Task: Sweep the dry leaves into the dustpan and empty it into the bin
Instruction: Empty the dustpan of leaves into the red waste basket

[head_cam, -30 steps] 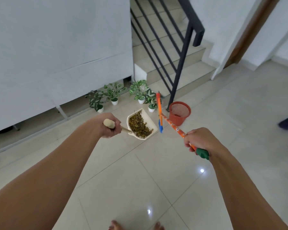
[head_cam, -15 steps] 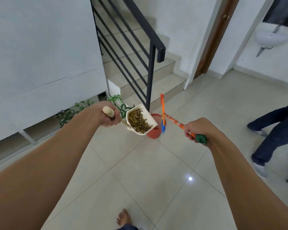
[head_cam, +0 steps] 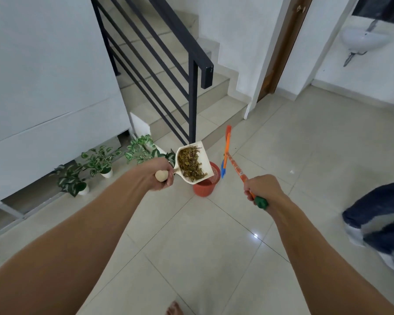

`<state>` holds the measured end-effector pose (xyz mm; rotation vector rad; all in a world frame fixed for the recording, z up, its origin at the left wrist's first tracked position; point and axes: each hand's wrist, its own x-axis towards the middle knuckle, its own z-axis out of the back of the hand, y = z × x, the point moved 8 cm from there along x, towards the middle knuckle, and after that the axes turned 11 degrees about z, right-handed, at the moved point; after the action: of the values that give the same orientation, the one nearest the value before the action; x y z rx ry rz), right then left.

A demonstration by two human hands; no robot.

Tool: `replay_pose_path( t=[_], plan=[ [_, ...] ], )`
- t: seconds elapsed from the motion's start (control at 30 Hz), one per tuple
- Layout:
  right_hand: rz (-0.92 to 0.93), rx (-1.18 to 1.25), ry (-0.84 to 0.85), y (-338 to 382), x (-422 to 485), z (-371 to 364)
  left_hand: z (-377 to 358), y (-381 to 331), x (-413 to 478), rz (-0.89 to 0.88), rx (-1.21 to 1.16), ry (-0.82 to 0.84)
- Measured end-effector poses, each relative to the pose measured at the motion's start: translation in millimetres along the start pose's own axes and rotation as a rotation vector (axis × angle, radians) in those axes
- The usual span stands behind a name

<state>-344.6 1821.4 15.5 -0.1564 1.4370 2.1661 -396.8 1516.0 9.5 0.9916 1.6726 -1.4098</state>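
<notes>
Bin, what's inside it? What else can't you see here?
Head view:
- Bin: inside mostly hidden by the dustpan in front of it.
- Broom: head seen edge-on, bristles unclear.
- Second person: cut off by right edge, only legs show.
- Foot: cut by bottom edge.

I count one dustpan [head_cam: 207, 155], one load of leaves [head_cam: 190, 163], one bin [head_cam: 204, 189], one broom [head_cam: 236, 169]. Two hands: my left hand [head_cam: 159, 176], my right hand [head_cam: 262, 189]. Three potted plants [head_cam: 71, 181] [head_cam: 98, 159] [head_cam: 139, 147] clear, possible fourth hidden behind my wrist; one sink [head_cam: 362, 40].

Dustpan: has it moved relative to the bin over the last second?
Yes. The dustpan, earlier left of the bin with a gap between, now overlaps the bin's left rim.
</notes>
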Motion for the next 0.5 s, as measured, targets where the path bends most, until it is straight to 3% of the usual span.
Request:
replay_pose_path(
  t=[0.2, 0.5],
  plan=[
    [-0.032, -0.045, 0.037, -4.8, 40.2, -5.7, -21.1, 4.5, 38.4, 0.009, 0.105, -0.107],
    [-0.035, 0.008, 0.100, -1.2, 77.9, 11.0, -74.8, 1.6, 60.1, -0.118, 0.315, -0.227]
  ],
)
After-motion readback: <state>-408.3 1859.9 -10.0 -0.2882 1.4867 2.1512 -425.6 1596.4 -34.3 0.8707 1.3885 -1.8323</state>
